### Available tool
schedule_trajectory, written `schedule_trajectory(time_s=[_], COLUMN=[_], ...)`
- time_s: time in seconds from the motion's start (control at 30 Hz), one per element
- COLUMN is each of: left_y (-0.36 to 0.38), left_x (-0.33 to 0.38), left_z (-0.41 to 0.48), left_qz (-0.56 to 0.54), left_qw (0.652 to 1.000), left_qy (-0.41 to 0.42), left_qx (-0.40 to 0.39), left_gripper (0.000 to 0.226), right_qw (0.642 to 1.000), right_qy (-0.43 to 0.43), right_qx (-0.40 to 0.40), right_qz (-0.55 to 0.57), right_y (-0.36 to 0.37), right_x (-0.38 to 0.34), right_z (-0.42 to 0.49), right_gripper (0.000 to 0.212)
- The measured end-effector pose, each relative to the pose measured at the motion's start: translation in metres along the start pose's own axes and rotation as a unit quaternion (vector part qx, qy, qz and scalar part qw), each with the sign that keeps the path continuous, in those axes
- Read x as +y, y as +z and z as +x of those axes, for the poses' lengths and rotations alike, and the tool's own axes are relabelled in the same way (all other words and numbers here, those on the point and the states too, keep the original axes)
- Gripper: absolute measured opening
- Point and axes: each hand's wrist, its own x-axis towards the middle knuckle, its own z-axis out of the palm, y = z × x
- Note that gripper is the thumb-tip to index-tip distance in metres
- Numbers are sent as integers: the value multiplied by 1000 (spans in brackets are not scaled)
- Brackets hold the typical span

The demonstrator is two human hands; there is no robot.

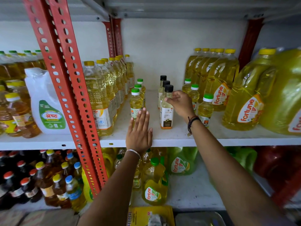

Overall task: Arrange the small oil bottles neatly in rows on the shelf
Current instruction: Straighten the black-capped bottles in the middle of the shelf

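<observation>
On the white shelf stand three rows of small oil bottles. A left row of green-capped yellow bottles runs back from the front. In the middle, three black-capped coconut oil bottles line up. A right row of green-capped bottles stands beside the big jugs. My right hand grips the neck of the front black-capped bottle. My left hand lies flat with fingers apart at the shelf's front edge, its fingertips touching the front left bottle's base.
Tall yellow-capped oil bottles crowd the left of the shelf by a red perforated upright. Large Fortune jugs fill the right. Below, a lower shelf holds more jugs and dark bottles.
</observation>
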Motion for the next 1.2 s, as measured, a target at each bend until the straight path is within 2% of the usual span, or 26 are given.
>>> schedule_trajectory(time_s=[0.7,1.2], left_y=[1,-1], left_x=[0,1], left_z=[0,0], left_qz=[4,-3], left_qw=[1000,1000], left_qy=[-7,-6], left_qx=[-10,-6], left_gripper=[62,62], right_qw=[999,998], right_qy=[-24,-38], right_qx=[-42,-30], right_qz=[-8,-27], right_y=[-23,-28], right_x=[-12,-17], right_z=[-32,-48], right_gripper=[24,25])
